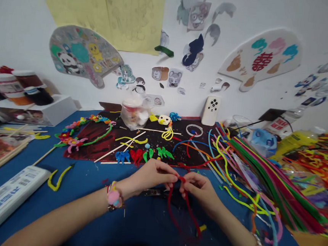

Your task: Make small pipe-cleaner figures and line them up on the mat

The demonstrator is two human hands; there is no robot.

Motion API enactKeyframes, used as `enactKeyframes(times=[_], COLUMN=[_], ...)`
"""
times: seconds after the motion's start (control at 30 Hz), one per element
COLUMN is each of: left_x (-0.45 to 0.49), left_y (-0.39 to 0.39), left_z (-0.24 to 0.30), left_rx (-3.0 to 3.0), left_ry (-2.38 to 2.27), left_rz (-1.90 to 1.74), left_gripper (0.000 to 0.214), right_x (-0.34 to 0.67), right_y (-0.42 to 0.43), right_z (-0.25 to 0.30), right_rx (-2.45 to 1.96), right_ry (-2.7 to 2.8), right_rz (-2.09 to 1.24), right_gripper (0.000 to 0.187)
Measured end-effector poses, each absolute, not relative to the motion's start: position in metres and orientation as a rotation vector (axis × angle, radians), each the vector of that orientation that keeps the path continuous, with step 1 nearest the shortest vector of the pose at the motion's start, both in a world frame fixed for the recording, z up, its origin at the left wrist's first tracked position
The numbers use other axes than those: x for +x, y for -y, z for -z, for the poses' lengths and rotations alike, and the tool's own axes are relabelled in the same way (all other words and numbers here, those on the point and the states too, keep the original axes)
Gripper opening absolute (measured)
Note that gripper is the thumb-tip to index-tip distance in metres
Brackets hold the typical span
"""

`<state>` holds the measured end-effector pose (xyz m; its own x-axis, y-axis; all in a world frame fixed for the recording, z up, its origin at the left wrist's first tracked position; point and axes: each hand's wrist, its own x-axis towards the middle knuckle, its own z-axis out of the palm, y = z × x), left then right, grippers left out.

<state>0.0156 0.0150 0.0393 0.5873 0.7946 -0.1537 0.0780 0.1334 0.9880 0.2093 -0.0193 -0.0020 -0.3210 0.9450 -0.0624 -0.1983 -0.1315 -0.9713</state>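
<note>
My left hand (155, 176) and my right hand (197, 187) meet over the blue table (90, 178), both pinched on the top of a red pipe cleaner (183, 212). Its two strands hang down toward me from the fingertips. A pompom bracelet sits on my left wrist and a bead bracelet on my right. Just beyond my hands lie small twisted shapes: a blue one (122, 156), a red one (137, 156) and green ones (161, 152).
A big sheaf of coloured pipe cleaners (263, 173) fans across the right side. A dark mat (98, 148) carries a flower garland (80, 131), wooden sticks and a plastic tub (134, 112). A white power strip (8, 197) lies at left, jars on a shelf behind it.
</note>
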Motion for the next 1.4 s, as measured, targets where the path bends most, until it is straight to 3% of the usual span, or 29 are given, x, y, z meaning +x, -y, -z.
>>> enactKeyframes(times=[0.8,1.4], left_x=[0.031,0.031], left_y=[-0.002,-0.01], left_z=[-0.021,-0.019], left_rx=[1.136,1.22], left_ry=[-0.907,-0.875], left_rz=[-0.774,-0.819], left_gripper=[0.019,0.016], right_x=[0.187,0.194], right_y=[0.032,0.034], right_z=[0.004,0.002], right_rx=[-1.056,-1.163], right_ry=[1.206,1.691], right_rz=[-1.239,-0.793], right_gripper=[0.018,0.011])
